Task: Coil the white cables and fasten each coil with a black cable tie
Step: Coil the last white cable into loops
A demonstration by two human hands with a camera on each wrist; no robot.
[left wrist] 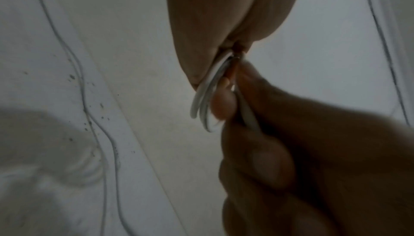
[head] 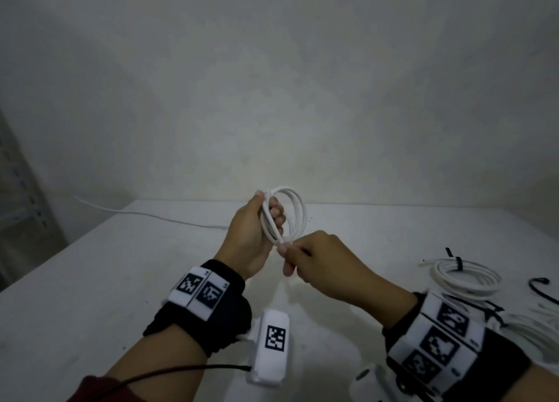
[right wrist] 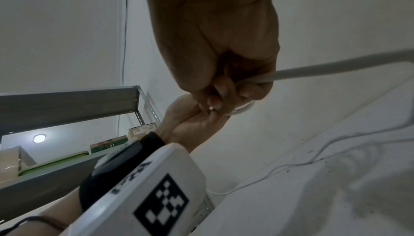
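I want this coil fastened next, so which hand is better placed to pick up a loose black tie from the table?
Right. The loose black cable tie lies on the right side, the left hand grips the coil, and the right hand only pinches the cable end.

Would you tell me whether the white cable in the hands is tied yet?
Coiled but not tied: the left hand grips the white cable loops, no black tie around them, and the right hand pinches their lower end.
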